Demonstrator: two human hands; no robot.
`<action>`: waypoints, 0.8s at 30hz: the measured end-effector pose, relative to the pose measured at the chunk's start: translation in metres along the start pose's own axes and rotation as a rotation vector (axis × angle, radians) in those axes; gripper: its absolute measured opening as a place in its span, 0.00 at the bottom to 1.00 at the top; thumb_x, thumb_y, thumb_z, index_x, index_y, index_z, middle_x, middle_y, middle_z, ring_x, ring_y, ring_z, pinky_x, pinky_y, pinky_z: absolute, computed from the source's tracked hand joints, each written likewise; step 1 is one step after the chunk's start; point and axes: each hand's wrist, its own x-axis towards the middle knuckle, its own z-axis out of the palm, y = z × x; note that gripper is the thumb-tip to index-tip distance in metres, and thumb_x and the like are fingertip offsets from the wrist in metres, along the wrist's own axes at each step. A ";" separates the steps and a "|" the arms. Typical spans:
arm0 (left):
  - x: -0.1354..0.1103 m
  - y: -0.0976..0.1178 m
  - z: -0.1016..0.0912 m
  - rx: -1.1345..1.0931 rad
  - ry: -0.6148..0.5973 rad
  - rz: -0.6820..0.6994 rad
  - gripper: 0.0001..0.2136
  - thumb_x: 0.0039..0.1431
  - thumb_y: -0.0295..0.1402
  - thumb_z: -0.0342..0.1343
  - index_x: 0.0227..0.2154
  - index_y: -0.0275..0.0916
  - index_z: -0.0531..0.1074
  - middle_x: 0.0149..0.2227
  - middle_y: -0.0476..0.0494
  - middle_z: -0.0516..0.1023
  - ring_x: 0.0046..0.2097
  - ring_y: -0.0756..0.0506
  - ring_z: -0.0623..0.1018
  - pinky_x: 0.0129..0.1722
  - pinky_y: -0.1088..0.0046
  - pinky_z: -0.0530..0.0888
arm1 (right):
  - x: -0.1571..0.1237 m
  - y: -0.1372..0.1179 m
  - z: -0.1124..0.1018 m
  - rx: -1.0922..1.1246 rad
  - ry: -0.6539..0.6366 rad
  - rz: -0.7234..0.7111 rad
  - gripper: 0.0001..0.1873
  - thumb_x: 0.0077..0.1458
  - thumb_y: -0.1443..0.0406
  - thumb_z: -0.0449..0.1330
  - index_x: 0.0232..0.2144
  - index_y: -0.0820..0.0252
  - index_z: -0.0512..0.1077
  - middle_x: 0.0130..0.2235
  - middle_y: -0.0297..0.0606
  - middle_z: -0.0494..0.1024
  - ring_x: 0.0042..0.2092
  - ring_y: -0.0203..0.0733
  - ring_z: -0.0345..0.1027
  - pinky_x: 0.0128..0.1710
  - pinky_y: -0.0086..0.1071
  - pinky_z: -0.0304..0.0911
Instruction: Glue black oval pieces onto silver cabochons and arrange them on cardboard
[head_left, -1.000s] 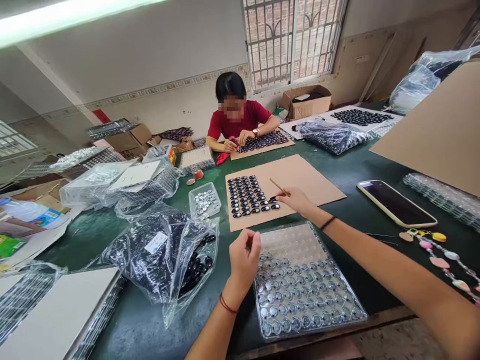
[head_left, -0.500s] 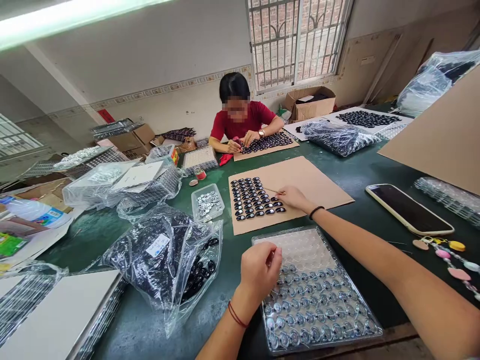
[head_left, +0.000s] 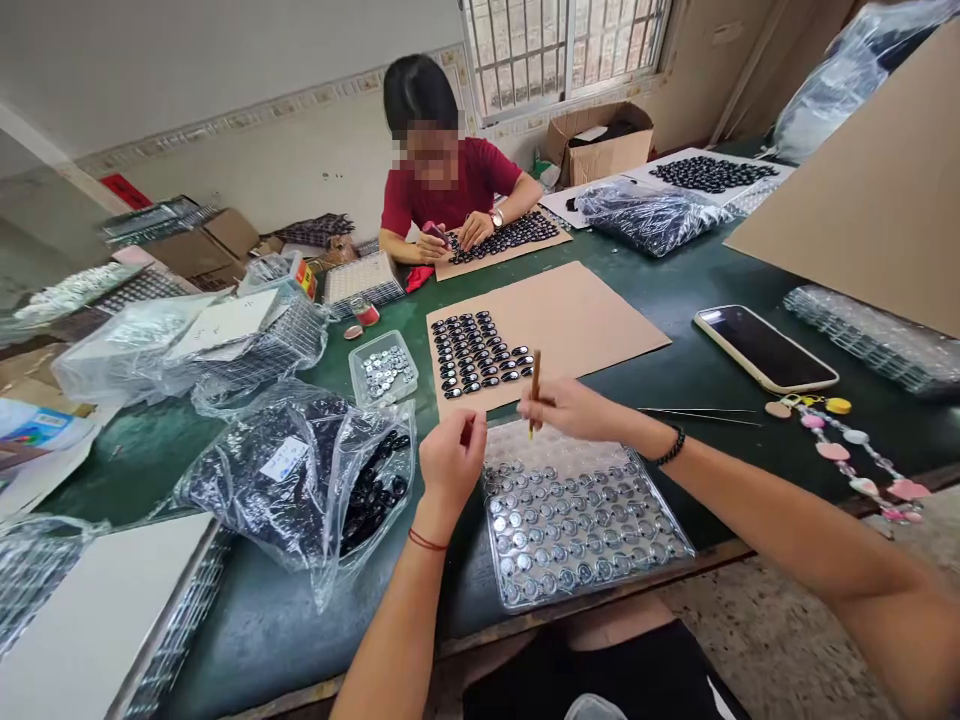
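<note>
The right hand (head_left: 570, 408) pinches a wooden stick (head_left: 535, 380) upright between thumb and fingers. The left hand (head_left: 450, 460), just beside it, has thumb and forefinger pressed together; whether a small piece sits between them, I cannot tell. Under both hands lies the clear tray (head_left: 517, 445). Its cells nearest the fingertips are empty, while those toward the wrists hold silver round pieces (head_left: 577, 530). Beyond the hands, dark oval pieces (head_left: 476, 352) fill several rows on the cardboard sheet (head_left: 592, 310); most of the sheet is bare.

Left hand (head_left: 450, 460) in a pinch, right hand (head_left: 570, 408) in a closed grip
</note>
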 end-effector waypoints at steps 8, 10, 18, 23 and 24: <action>-0.001 0.009 0.002 -0.167 -0.139 -0.099 0.12 0.58 0.38 0.46 0.26 0.37 0.68 0.22 0.50 0.70 0.25 0.52 0.68 0.27 0.77 0.63 | -0.017 -0.006 0.023 -0.233 -0.084 -0.233 0.14 0.57 0.62 0.49 0.26 0.60 0.72 0.30 0.38 0.75 0.31 0.38 0.67 0.32 0.29 0.59; -0.002 0.014 0.001 -0.214 -0.249 -0.055 0.12 0.58 0.38 0.45 0.28 0.37 0.69 0.25 0.49 0.72 0.27 0.51 0.69 0.29 0.76 0.64 | -0.021 -0.006 0.023 -0.204 -0.019 -0.208 0.15 0.58 0.62 0.49 0.27 0.60 0.72 0.30 0.37 0.75 0.31 0.38 0.67 0.32 0.29 0.59; -0.007 0.021 0.003 -0.339 -0.461 -0.062 0.17 0.59 0.40 0.42 0.20 0.37 0.66 0.22 0.48 0.69 0.27 0.50 0.67 0.28 0.75 0.63 | -0.027 -0.006 0.018 -0.174 0.232 -0.130 0.16 0.58 0.60 0.48 0.26 0.60 0.71 0.26 0.37 0.74 0.28 0.36 0.65 0.29 0.28 0.57; -0.009 0.020 0.007 -0.686 -0.505 -0.345 0.16 0.56 0.43 0.46 0.23 0.35 0.68 0.22 0.48 0.71 0.24 0.51 0.68 0.25 0.77 0.64 | -0.029 -0.005 0.022 -0.112 0.302 -0.170 0.14 0.57 0.60 0.49 0.26 0.59 0.69 0.27 0.36 0.73 0.29 0.36 0.65 0.29 0.28 0.58; -0.009 0.021 0.007 -0.737 -0.504 -0.373 0.16 0.56 0.43 0.47 0.24 0.36 0.68 0.22 0.48 0.71 0.24 0.51 0.68 0.25 0.77 0.65 | -0.030 -0.005 0.023 -0.080 0.306 -0.172 0.13 0.57 0.59 0.50 0.26 0.59 0.69 0.28 0.37 0.73 0.30 0.36 0.65 0.30 0.28 0.59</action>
